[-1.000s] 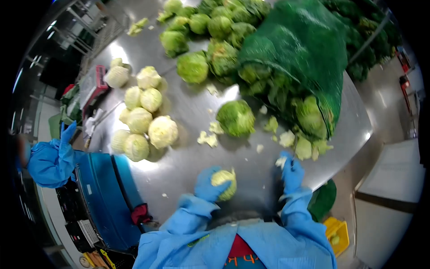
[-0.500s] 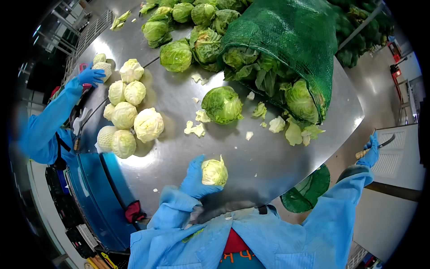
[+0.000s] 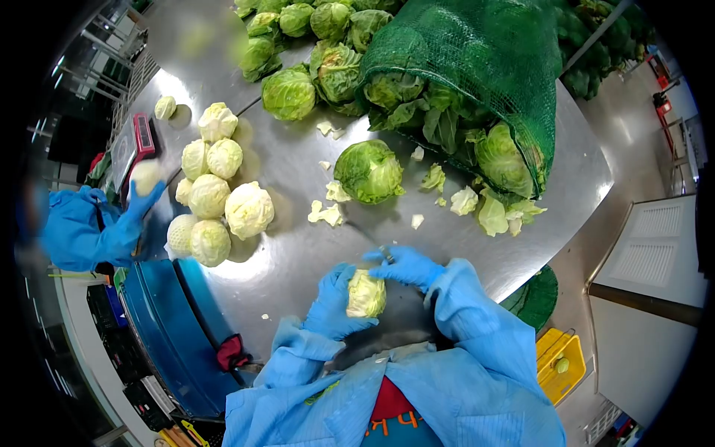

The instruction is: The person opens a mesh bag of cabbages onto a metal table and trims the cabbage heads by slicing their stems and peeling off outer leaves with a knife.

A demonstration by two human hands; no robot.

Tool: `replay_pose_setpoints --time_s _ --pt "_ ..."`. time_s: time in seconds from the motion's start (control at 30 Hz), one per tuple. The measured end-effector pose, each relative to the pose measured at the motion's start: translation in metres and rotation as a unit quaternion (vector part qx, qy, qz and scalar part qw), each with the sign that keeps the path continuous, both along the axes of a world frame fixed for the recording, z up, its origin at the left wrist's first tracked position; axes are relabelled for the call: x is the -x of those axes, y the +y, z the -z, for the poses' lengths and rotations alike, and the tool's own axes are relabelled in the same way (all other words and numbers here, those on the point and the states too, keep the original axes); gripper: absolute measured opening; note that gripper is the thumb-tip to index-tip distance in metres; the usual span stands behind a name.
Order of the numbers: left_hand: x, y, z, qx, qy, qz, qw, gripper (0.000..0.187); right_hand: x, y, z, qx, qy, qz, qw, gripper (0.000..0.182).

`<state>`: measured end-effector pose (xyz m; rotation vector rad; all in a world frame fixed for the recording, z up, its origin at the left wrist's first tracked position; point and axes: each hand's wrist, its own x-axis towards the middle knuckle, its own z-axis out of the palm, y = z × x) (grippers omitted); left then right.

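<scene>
My left hand (image 3: 333, 304) is wrapped round the left side of a small, pale trimmed cabbage (image 3: 366, 293), close to my body over the table's near edge. Gloved in blue like the left, my right hand (image 3: 406, 268) is closed at the top of this cabbage. It grips a knife (image 3: 386, 254), of which only a small dark bit shows between the fingers; the blade is mostly hidden. Beyond my hands a green cabbage (image 3: 369, 172) rests on the steel table (image 3: 298, 165), with torn leaf pieces (image 3: 325, 214) around it.
Trimmed cabbages (image 3: 209, 197) are grouped at the left. A green mesh sack (image 3: 477, 67) spills untrimmed cabbages at the back right. A co-worker's gloved hand (image 3: 141, 200) holds a pale cabbage (image 3: 147, 176) near a red scale (image 3: 143, 134). A yellow crate (image 3: 560, 365) stands low right.
My right hand has come in from far right with the knife to the cabbage in my left hand. The co-worker's hand has drawn back toward their body with a pale cabbage.
</scene>
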<state>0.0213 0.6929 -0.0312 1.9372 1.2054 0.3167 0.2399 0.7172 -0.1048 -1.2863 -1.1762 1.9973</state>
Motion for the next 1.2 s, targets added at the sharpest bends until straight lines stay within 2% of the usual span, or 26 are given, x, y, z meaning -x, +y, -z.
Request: replay_pose_setpoints --time_s 0.07,0.1,0.17,0.2,0.23,0.27,0.33,0.43,0.53,0.57,0.67,0.77,0.83,0.97,1.03,1.07,1.1,1.13,1.2 --pt "0.001 0.004 -0.009 0.043 -0.028 0.005 0.999 0.105 0.003 0.010 0.014 -0.004 0.015 -0.098 0.995 0.044" --pt "0.005 0.001 -0.006 0.009 0.008 0.015 1.000 0.103 0.003 0.012 0.016 -0.013 0.012 -0.139 0.990 0.044" --pt "0.009 0.002 0.001 0.000 -0.024 0.032 0.999 0.103 0.003 0.016 0.013 -0.001 -0.007 -0.162 0.987 0.041" --pt "0.009 0.003 0.000 -0.008 -0.014 0.036 0.999 0.104 0.003 0.016 0.012 -0.002 -0.003 -0.159 0.987 0.042" --pt "0.010 0.005 0.010 -0.050 -0.025 0.045 0.997 0.104 0.000 0.024 -0.018 0.038 -0.011 -0.174 0.984 0.043" --pt "0.007 0.005 0.006 -0.083 -0.037 0.032 0.995 0.100 0.003 0.020 0.003 0.026 -0.015 -0.162 0.986 0.041" --pt "0.008 0.009 0.013 -0.087 -0.046 0.042 0.994 0.095 0.001 0.025 -0.035 0.056 -0.024 -0.156 0.986 0.038" --pt "0.012 0.011 0.030 -0.055 -0.044 0.057 0.996 0.091 0.002 0.022 -0.028 0.055 -0.063 -0.145 0.986 0.040" --pt "0.010 0.010 0.022 -0.013 -0.055 0.059 0.997 0.102 0.005 0.014 -0.011 -0.032 -0.084 -0.140 0.986 0.042" --pt "0.009 0.010 0.019 -0.029 -0.061 0.058 0.996 0.098 0.005 0.014 -0.009 -0.065 -0.126 -0.153 0.978 0.044" --pt "0.004 0.013 0.011 -0.066 -0.071 0.061 0.993 0.090 0.007 0.005 0.005 -0.211 -0.135 -0.109 0.962 0.043" --pt "0.003 0.013 0.004 -0.087 -0.062 0.065 0.992 0.091 0.007 0.001 -0.001 -0.192 -0.142 -0.081 0.968 0.040" --pt "0.005 0.007 -0.002 -0.109 -0.052 0.053 0.991 0.093 0.011 -0.004 0.010 -0.142 -0.149 -0.014 0.979 0.037" --pt "0.013 0.005 0.018 -0.060 -0.095 0.053 0.992 0.094 0.024 -0.020 0.012 0.021 -0.141 0.148 0.979 0.031" --pt "0.010 0.002 -0.003 -0.053 -0.101 0.031 0.993 0.096 0.032 -0.037 0.006 -0.052 -0.163 0.259 0.951 0.027" --pt "0.023 -0.008 0.025 -0.061 -0.083 0.001 0.995 0.101 0.029 -0.043 0.044 -0.045 -0.150 0.312 0.937 0.027" --pt "0.024 -0.009 0.023 -0.014 -0.100 -0.033 0.994 0.103 0.029 -0.037 0.027 -0.033 -0.140 0.365 0.920 0.027" --pt "0.027 -0.012 0.025 0.025 -0.139 -0.059 0.988 0.102 0.019 -0.043 0.009 0.043 0.119 0.454 0.882 0.027" --pt "0.029 -0.015 0.026 0.098 -0.247 -0.102 0.959 0.102 -0.009 -0.046 0.014 0.009 0.147 0.533 0.833 0.027"
